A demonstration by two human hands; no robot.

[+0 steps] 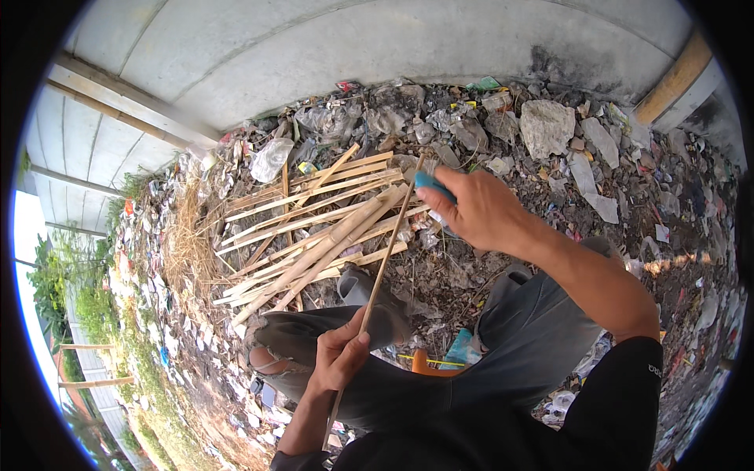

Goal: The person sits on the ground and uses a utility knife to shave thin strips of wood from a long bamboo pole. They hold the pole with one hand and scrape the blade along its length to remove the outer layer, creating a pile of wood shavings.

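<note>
Ahead of you stands a gray concrete panel wall (377, 47), marked by a black stain (550, 69). To your right, a bamboo post (677, 78) stands at the wall. Note 1 large gray rubble chunk (547, 128) near the wall base, amid plastic litter. At your left, locate 1 crumpled clear plastic bag (272, 159), dry straw (191, 235) and, farther out, green shrubs (96, 294).
</note>
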